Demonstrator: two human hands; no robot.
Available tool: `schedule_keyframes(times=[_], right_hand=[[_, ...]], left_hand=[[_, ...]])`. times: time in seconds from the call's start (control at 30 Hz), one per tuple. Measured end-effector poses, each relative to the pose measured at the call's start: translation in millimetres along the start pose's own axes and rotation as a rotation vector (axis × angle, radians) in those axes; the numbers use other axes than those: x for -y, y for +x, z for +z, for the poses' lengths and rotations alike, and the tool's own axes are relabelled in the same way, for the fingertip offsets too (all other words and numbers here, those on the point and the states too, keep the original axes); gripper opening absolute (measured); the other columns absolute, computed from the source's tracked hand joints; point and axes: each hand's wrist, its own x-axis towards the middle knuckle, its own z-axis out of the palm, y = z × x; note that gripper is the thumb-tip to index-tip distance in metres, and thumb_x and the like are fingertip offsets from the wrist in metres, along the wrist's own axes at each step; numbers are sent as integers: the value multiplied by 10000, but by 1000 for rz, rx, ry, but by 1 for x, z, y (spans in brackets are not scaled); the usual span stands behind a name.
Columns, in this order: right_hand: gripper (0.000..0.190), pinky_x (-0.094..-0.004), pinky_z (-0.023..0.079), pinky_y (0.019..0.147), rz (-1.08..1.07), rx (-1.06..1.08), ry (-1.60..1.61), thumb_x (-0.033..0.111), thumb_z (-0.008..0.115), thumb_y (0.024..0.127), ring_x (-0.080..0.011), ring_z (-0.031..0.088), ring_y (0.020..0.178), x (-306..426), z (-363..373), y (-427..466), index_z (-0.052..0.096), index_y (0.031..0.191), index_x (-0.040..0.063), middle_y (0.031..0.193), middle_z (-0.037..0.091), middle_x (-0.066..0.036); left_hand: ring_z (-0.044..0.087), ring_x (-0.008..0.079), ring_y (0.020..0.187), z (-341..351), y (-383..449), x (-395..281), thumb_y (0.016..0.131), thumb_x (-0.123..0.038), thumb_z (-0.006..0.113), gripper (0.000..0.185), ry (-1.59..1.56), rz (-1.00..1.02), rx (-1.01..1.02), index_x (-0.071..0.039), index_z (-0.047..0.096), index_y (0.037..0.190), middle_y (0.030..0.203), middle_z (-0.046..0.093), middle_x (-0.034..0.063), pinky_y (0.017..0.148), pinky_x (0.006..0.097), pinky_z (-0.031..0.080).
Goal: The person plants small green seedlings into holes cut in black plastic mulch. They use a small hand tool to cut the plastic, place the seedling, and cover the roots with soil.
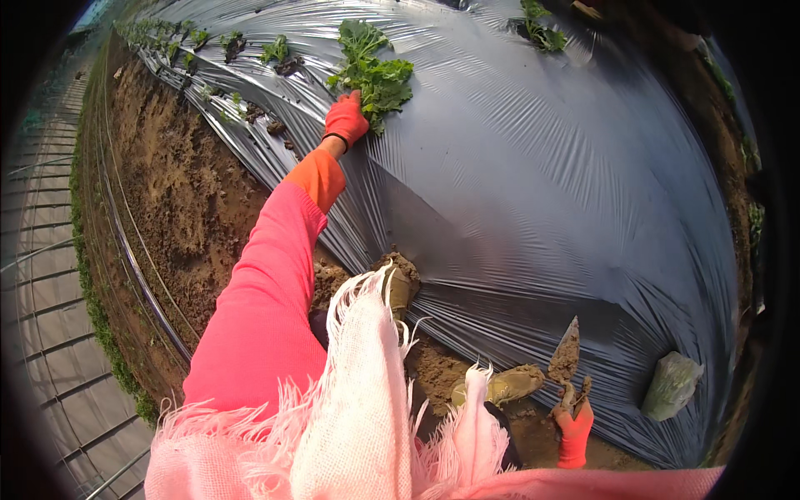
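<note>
My left hand point(345, 119), in a red-orange glove, reaches out to a leafy green plant point(387, 84) on the silvery-grey plastic mulch film point(500, 162). Its fingers are curled at the plant's left edge, touching the leaves. Whether they grip a leaf or stem I cannot tell, since the fingertips are partly hidden. Low at the right, my right hand point(573, 434), gloved in the same colour, is closed around the handle of a hand trowel point(565, 356). The trowel's pointed blade is caked with soil and points away from me, over the film's near edge.
A cloudy plastic bag point(672, 386) with something greenish inside rests on the film at right. Small plants point(275, 50) grow in holes at upper left; another plant point(542, 28) stands at the top. My muddy boots point(509, 384) are at the film's edge, beside bare soil point(181, 169).
</note>
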Motion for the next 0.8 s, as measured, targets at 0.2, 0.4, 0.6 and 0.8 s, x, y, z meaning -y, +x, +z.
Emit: schedule_keyframes(times=[0.2,0.4,0.6,0.8], right_hand=[[334,-236,419,492,29,35,71,74,602,750,-101,519,509,4,4,25,578,1062,-45,684,585,-57],[343,-236,418,491,74,42,68,69,602,740,-111,525,508,5,4,30,575,1060,-51,674,581,-55],[344,-254,424,486,71,-66,26,67,602,743,-126,530,501,-4,-5,31,576,1064,-56,673,578,-61],[326,-265,420,473,93,-50,94,88,623,750,-123,526,484,4,-2,30,585,1040,-56,687,593,-67]], left_hand=[[575,385,1017,19,-69,-83,743,-204,711,550,-504,195,-59,-63,528,1243,1088,585,192,852,437,481],[546,303,1171,-2,-141,-158,772,-221,733,678,-813,621,351,-63,470,1377,1294,528,156,986,399,446],[637,237,960,-8,11,-66,784,-189,740,436,-762,-34,-150,-7,633,1165,1114,622,144,858,333,507],[601,395,1049,-1,88,16,721,-424,729,502,-196,-318,-230,-51,644,1045,1075,654,194,899,447,471]])
